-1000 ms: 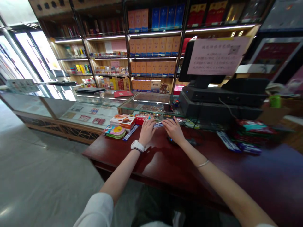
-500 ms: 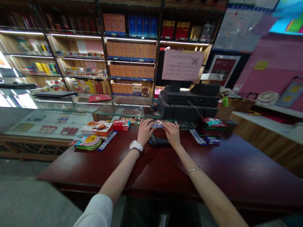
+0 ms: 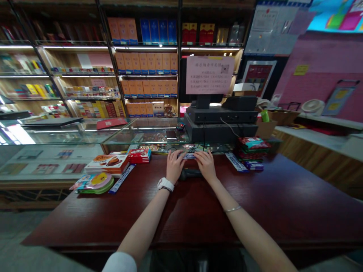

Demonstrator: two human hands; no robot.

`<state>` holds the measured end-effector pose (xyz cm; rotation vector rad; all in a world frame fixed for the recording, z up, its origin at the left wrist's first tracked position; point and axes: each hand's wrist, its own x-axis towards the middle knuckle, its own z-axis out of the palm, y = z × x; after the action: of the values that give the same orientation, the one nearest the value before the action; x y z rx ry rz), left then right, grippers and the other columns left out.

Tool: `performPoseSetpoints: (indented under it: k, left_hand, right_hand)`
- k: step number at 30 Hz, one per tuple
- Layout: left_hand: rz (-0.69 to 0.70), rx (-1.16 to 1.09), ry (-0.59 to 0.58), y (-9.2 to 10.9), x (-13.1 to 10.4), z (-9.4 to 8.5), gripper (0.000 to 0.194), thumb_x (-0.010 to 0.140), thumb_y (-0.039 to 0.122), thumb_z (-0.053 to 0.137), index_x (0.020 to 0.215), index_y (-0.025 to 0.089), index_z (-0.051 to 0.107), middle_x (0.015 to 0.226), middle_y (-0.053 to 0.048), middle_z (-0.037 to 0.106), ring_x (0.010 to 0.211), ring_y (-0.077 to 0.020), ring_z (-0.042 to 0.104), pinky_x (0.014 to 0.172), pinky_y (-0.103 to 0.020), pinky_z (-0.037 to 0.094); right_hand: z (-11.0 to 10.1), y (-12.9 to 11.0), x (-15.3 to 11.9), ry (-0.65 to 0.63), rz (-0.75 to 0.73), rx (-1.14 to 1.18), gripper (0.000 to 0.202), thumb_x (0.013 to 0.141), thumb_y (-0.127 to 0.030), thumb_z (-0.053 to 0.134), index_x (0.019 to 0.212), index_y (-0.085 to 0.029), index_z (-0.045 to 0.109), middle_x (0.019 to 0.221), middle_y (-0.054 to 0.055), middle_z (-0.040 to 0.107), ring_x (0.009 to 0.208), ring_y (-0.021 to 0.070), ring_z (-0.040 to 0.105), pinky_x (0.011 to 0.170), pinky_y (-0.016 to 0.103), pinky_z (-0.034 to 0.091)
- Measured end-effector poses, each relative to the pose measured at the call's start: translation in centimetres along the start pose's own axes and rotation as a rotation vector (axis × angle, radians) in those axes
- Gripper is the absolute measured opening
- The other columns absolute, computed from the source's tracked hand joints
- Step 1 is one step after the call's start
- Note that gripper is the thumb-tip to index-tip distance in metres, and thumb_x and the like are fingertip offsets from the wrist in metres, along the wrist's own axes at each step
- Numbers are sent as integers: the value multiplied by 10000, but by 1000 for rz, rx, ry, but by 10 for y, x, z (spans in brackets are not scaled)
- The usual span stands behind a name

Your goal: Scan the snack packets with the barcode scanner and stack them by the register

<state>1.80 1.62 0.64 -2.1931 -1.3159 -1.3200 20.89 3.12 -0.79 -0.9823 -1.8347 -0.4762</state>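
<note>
At the far edge of the dark red desk, my left hand point(image 3: 175, 166) and my right hand point(image 3: 206, 165) are closed on the two ends of a narrow blue-and-white packet point(image 3: 189, 155). Its middle shows between my fingertips; both ends are covered by the fingers. Just below it lies a black handheld scanner point(image 3: 192, 173), partly hidden by my hands. Similar long blue-and-white packets lie on each side, a left one point(image 3: 122, 179) and a right one point(image 3: 236, 162).
Left on the desk point(image 3: 181, 219) are boxed snacks point(image 3: 107, 164), red boxes point(image 3: 139, 155) and round-ended colourful packs point(image 3: 96, 183). Stacked packets point(image 3: 252, 148) and a purple pack point(image 3: 254, 165) stand right. Behind are a glass counter point(image 3: 141, 130) and a monitor bearing a paper sign point(image 3: 210, 75).
The camera view has shifted, so most desk items and shelves appear further left. Both hands stay on the narrow packet, which sits slightly lower in the picture.
</note>
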Motion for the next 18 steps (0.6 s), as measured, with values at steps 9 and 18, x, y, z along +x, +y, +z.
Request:
performPoseSetpoints:
  k: [9, 18]
  left_hand:
    - [-21, 35, -38, -3, -2, -9, 280, 902, 280, 602, 1178, 281, 651, 1136, -41, 675, 1157, -226, 567, 1191, -517, 248]
    - [-83, 58, -5, -19, -3, -17, 280, 896, 277, 607, 1171, 288, 656, 1116, -36, 678, 1111, -223, 581, 1201, -527, 218]
  right_hand:
    - [-6, -13, 1, -21, 10, -12, 279, 976, -275, 472, 1177, -255, 664, 1235, 61, 685, 1180, 235, 589, 1138, 523, 318]
    - [-23, -9, 0, -150, 42, 214, 287, 951, -315, 513, 1168, -210, 668, 1133, 87, 722, 1059, 222, 667, 983, 415, 519]
